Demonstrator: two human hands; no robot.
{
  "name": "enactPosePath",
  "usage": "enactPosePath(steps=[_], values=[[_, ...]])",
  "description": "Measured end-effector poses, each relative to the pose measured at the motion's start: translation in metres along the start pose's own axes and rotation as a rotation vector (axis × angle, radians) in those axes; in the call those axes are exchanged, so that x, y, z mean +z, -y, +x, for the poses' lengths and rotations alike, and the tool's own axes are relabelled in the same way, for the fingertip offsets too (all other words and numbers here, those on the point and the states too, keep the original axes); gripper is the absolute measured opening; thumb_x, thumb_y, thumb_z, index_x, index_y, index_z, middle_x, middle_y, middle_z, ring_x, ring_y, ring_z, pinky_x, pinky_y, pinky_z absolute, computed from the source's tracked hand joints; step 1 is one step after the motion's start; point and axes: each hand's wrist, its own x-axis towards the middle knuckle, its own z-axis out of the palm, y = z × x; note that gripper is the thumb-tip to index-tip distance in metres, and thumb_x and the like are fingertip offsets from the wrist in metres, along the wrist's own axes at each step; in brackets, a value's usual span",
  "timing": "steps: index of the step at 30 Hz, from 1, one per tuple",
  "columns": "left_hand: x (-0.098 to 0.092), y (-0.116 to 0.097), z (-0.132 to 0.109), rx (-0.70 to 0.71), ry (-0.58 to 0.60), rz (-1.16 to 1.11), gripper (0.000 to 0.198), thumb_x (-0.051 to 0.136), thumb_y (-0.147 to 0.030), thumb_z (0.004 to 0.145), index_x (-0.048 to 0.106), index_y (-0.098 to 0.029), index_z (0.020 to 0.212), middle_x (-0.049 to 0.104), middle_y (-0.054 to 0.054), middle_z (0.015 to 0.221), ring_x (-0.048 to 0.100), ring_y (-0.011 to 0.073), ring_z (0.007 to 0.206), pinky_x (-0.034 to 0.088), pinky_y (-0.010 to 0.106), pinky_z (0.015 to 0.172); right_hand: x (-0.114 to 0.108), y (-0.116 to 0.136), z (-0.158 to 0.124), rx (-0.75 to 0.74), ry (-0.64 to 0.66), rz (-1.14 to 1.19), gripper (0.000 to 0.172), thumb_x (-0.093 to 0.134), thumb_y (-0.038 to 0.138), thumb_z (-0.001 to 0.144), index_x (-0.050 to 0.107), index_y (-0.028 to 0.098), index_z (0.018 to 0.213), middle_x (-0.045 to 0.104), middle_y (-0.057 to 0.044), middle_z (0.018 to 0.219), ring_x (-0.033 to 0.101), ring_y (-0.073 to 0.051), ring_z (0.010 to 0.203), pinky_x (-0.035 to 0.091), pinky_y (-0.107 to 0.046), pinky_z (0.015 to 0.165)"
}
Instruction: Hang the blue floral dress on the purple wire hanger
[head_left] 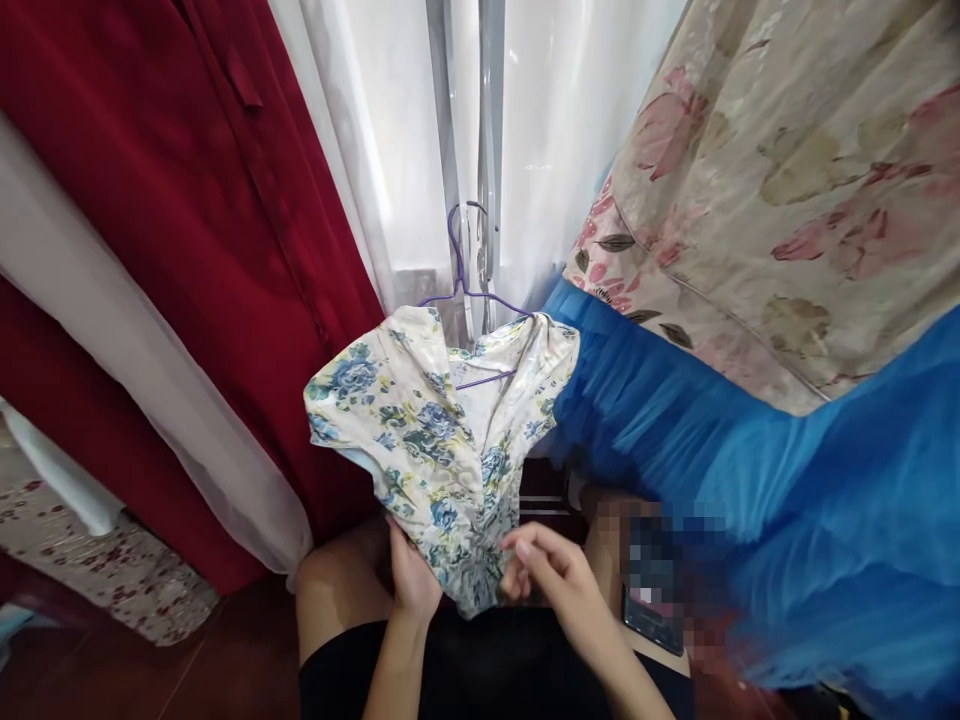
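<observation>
floral top mid-scene, purple hanger in its shoulders, probably keeping it spread. my left hand is closed on its lower left side, likely steadying; right hand half-curled at right edge, grip unclear.

garment on hanger, fabric behind

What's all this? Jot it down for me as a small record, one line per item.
Garment: floral top, cream with blue flowers
Hanger: purple hanger, inside the top's shoulders
Left hand: holding the top's lower part
Right hand: fingers curled beside it; contact unclear
Left side: red cloth
Right side: pink-flowered cloth, blue ruffled fabric
</observation>
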Motion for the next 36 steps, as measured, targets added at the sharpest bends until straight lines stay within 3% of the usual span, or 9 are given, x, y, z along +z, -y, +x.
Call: enactPosePath(steps=[2,5,11,15,19,22,25,29,36], values=[[-0.016,0.001,-0.001,-0.026,-0.037,-0.009,0.088,0.052,-0.09,0.076,0.068,-0.024,0.131,0.069,0.014,0.131,0.056,0.037,0.135,0.049,0.05,0.109,0.003,0.005,0.027,-0.033,-0.054,-0.106,0.034,0.058,0.054,0.098,0.064,0.02,0.103,0.069,-0.001,0.07,0.057,-0.016,0.058,0.041,-0.027,0.058],[-0.025,-0.002,-0.004,-0.013,-0.035,0.163,0.078,0.083,-0.061,0.07,0.064,-0.025,0.137,0.069,0.011,0.135,0.055,0.0352,0.137,0.047,0.045,0.113,0.011,0.014,0.065,-0.124,-0.113,-0.312,0.032,0.06,0.055,0.096,0.059,0.022,0.1,0.063,0.002,0.068,0.056,-0.017,0.061,0.041,-0.027,0.06],[-0.018,0.002,-0.013,0.062,0.022,0.343,0.052,0.079,-0.046,0.081,0.069,-0.021,0.126,0.07,0.011,0.132,0.06,0.0335,0.132,0.047,0.044,0.114,0.019,0.021,0.09,-0.195,-0.08,-0.413,0.041,0.056,0.05,0.098,0.049,0.022,0.068,0.054,0.003,0.056,0.048,-0.014,0.053,0.037,-0.026,0.056],[-0.022,0.004,-0.005,0.112,-0.217,0.346,0.046,0.078,-0.047,0.082,0.07,-0.017,0.115,0.073,0.014,0.123,0.064,0.0363,0.124,0.05,0.048,0.108,0.011,0.024,0.082,-0.076,-0.057,-0.174,0.039,0.065,0.051,0.09,0.053,0.021,0.068,0.055,0.004,0.049,0.041,-0.011,0.043,0.03,-0.025,0.049],[-0.01,-0.006,-0.003,0.579,-0.474,0.371,0.047,0.074,-0.035,0.087,0.057,-0.023,0.129,0.063,0.013,0.132,0.06,0.0296,0.126,0.047,0.045,0.109,0.012,0.032,0.071,0.002,-0.043,-0.048,0.031,0.071,0.045,0.084,0.06,0.019,0.072,0.064,0.001,0.052,0.042,-0.009,0.041,0.027,-0.023,0.044],[0.013,-0.017,-0.005,0.86,-0.262,0.64,0.031,0.07,-0.024,0.089,0.06,-0.025,0.118,0.064,0.01,0.12,0.062,0.0268,0.118,0.048,0.043,0.105,0.021,0.037,0.063,0.006,-0.068,-0.008,0.028,0.074,0.041,0.08,0.062,0.018,0.072,0.066,0.0,0.052,0.044,-0.009,0.039,0.03,-0.022,0.043],[0.034,-0.024,-0.002,0.71,0.085,0.811,0.012,0.059,-0.022,0.094,0.063,-0.024,0.105,0.068,0.007,0.099,0.066,0.0235,0.096,0.053,0.036,0.087,0.029,0.044,0.06,-0.003,-0.013,0.015,0.027,0.075,0.04,0.079,0.064,0.017,0.072,0.066,0.0,0.05,0.045,-0.008,0.038,0.033,-0.021,0.042],[0.044,-0.029,0.008,0.642,0.205,0.822,0.017,0.051,-0.021,0.095,0.053,-0.022,0.078,0.058,0.002,0.076,0.058,0.0191,0.072,0.046,0.03,0.07,0.026,0.078,0.08,-0.048,0.003,0.062,0.026,0.077,0.038,0.077,0.067,0.016,0.067,0.065,0.0,0.049,0.044,-0.007,0.036,0.028,-0.02,0.037],[0.037,-0.026,0.019,0.617,0.392,1.067,0.022,0.05,-0.022,0.097,0.05,-0.022,0.074,0.057,0.003,0.077,0.058,0.0192,0.075,0.042,0.029,0.069,0.034,0.181,0.162,-0.248,-0.094,0.211,0.018,0.076,0.023,0.074,0.066,0.013,0.063,0.063,0.002,0.053,0.04,-0.003,0.039,0.026,-0.017,0.036]])
